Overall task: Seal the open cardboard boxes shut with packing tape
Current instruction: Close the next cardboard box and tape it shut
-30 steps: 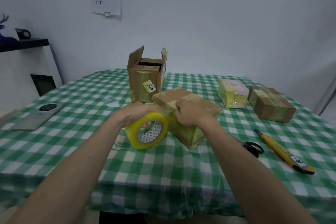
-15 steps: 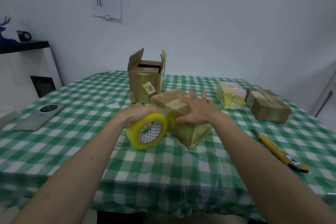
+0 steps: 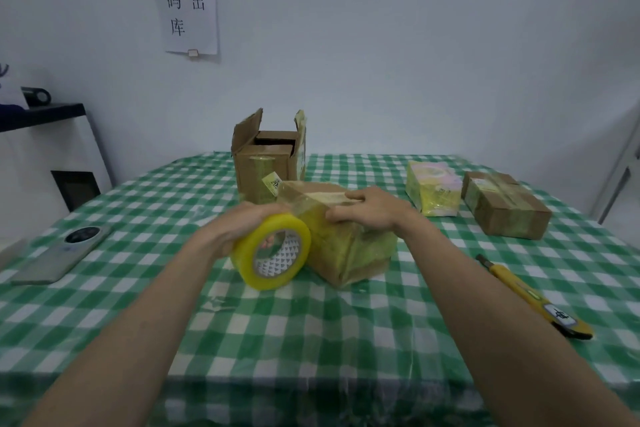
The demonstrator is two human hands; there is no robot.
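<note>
A small cardboard box [image 3: 349, 253], wrapped in yellowish tape, sits at the table's centre. My right hand [image 3: 372, 210] lies over its top with fingers stretched leftward and thumb down the near face. My left hand [image 3: 242, 225] grips a yellow roll of packing tape [image 3: 272, 255] held against the box's left side, and a clear strip runs from the roll up onto the box top. Behind them stands a taller cardboard box [image 3: 266, 166] with its top flaps open.
Green checked tablecloth [image 3: 311, 329]. At the right lie a yellow-wrapped packet [image 3: 433, 192], a taped brown box [image 3: 505, 210] and a yellow utility knife [image 3: 533, 298]. A phone [image 3: 64, 253] lies at the left. A white cabinet [image 3: 41, 163] stands beyond the table's left edge.
My right hand went from gripping the box's edge, to a spread palm on top, to lying flat with fingers pointing left. The view tilted upward; scissors left the frame.
</note>
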